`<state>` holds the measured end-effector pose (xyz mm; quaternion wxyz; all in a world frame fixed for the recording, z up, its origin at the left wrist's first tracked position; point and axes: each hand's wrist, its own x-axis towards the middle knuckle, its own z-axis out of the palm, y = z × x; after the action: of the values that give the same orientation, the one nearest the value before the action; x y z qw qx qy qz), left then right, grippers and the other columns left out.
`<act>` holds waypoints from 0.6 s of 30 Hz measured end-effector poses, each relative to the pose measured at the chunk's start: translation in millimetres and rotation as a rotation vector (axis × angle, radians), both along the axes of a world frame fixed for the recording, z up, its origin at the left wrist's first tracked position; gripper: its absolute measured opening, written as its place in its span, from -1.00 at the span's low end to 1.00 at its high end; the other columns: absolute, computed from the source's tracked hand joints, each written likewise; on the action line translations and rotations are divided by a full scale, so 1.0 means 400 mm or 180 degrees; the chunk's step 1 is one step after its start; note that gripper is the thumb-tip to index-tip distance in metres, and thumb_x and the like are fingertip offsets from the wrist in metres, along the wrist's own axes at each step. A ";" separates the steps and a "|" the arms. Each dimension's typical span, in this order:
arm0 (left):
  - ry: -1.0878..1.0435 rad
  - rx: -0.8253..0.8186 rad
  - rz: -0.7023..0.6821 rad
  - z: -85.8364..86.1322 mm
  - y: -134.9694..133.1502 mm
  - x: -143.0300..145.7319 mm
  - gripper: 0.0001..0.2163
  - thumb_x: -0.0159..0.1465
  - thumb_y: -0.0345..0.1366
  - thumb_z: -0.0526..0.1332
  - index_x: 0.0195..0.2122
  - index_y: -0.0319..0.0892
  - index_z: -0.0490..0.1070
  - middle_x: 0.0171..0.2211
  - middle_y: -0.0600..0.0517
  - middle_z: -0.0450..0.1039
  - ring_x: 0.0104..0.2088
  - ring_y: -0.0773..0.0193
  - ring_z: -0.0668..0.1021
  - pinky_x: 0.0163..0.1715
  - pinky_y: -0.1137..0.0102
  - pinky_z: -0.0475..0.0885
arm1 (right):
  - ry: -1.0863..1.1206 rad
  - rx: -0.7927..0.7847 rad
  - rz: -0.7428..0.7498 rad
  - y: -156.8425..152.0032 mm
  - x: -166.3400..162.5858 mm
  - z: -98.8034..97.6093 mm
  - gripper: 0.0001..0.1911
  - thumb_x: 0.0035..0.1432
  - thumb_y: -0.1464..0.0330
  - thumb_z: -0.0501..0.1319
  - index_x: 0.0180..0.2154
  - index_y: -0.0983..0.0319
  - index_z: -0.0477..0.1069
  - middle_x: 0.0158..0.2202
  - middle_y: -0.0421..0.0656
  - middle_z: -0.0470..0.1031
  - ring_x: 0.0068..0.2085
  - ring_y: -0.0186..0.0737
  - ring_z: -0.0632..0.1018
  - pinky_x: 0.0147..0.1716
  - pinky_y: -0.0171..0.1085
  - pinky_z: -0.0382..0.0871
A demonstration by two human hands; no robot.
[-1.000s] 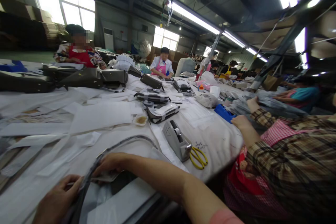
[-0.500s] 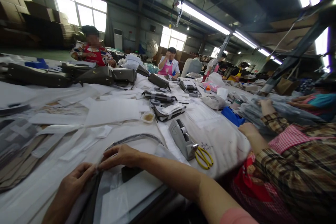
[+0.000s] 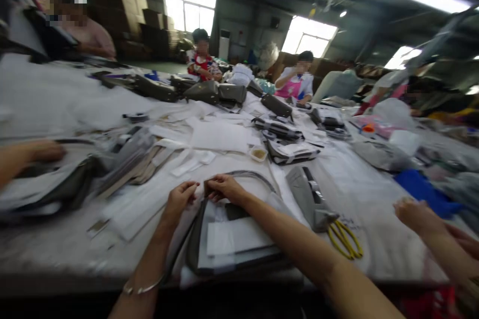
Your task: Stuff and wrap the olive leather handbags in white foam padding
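A grey bag (image 3: 209,254) lies flat at the table's near edge, with white paper (image 3: 234,237) on its front and a curved strap (image 3: 249,175) arching beyond it. My left hand (image 3: 180,198) is closed in a pinch at the bag's top left corner, a bangle on its wrist. My right hand (image 3: 224,187) is also closed, fingers pressed on the bag's top edge just right of the left hand. The two hands almost touch.
A grey tape dispenser (image 3: 309,197) and yellow scissors (image 3: 344,240) lie right of the bag. A co-worker's hand (image 3: 415,214) rests at the right, another person's hand (image 3: 41,150) at the left. Grey bags (image 3: 209,92), white paper sheets (image 3: 219,135) and seated people fill the far table.
The view has swung left and down. Both my hands have moved together onto the bag's top edge, and the bag now shows in full before me.
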<state>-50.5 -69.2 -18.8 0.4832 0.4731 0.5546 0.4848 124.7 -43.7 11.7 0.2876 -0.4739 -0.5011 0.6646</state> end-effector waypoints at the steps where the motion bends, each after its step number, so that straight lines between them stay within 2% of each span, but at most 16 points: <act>1: -0.0084 -0.0051 0.0040 -0.006 0.001 0.000 -0.50 -0.04 0.08 0.27 -0.27 -0.28 0.51 -0.62 0.09 0.34 -0.60 0.32 0.39 -0.61 0.44 0.28 | 0.0007 0.0013 0.0055 0.003 -0.003 -0.004 -0.78 0.16 0.25 0.31 -0.22 0.25 0.43 -0.42 -0.24 0.52 -0.49 -0.39 0.53 -0.50 -0.42 0.45; 5: -0.0260 -0.0094 0.0117 -0.033 0.005 -0.011 -0.49 0.01 0.07 0.27 -0.22 -0.29 0.54 -0.60 0.10 0.32 -0.63 0.40 0.33 -0.64 0.48 0.20 | -0.0132 0.0130 0.0190 0.017 -0.031 -0.026 -0.76 0.05 0.30 0.39 -0.33 0.28 0.40 -0.52 -0.25 0.51 -0.54 -0.41 0.52 -0.56 -0.46 0.42; 9: -0.0169 0.0093 0.0188 -0.031 -0.005 -0.014 -0.58 0.12 0.01 0.24 -0.25 -0.28 0.57 -0.58 0.10 0.31 -0.64 0.43 0.27 -0.64 0.48 0.15 | -0.0402 0.0179 0.0380 0.029 -0.061 -0.028 -0.74 -0.05 0.38 0.44 -0.40 0.28 0.37 -0.62 -0.26 0.49 -0.63 -0.40 0.48 -0.65 -0.48 0.36; 11: -0.0023 0.0306 0.0266 -0.022 -0.012 -0.010 -0.67 0.13 -0.06 0.27 -0.29 -0.25 0.57 -0.49 0.05 0.38 -0.57 0.40 0.33 -0.58 0.47 0.23 | -0.0503 0.0178 0.0411 0.037 -0.070 -0.024 -0.71 -0.09 0.42 0.45 -0.38 0.27 0.36 -0.64 -0.27 0.49 -0.65 -0.37 0.48 -0.68 -0.46 0.35; 14: 0.0220 0.0675 0.0323 -0.010 -0.027 0.001 -0.80 0.12 -0.15 0.31 -0.38 -0.19 0.58 -0.24 -0.03 0.45 -0.42 0.36 0.42 -0.41 0.44 0.34 | -0.0599 0.0104 0.0394 0.046 -0.075 -0.018 -0.70 -0.10 0.47 0.43 -0.31 0.26 0.38 -0.65 -0.28 0.49 -0.66 -0.33 0.49 -0.69 -0.44 0.36; 18: 0.0998 0.1265 -0.0035 -0.005 -0.052 0.020 -0.84 0.20 -0.23 0.26 -0.25 -0.10 0.60 -0.09 -0.04 0.46 -0.36 0.32 0.48 -0.28 0.39 0.41 | -0.0563 -0.0114 0.0351 0.043 -0.069 -0.022 -0.89 -0.01 0.49 0.36 -0.38 0.29 0.45 -0.65 -0.24 0.48 -0.64 -0.37 0.49 -0.65 -0.45 0.39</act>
<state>-42.6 -90.2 -20.9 0.2913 0.6312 0.5140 0.5024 97.0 -26.4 2.7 0.1967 -0.5074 -0.5379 0.6438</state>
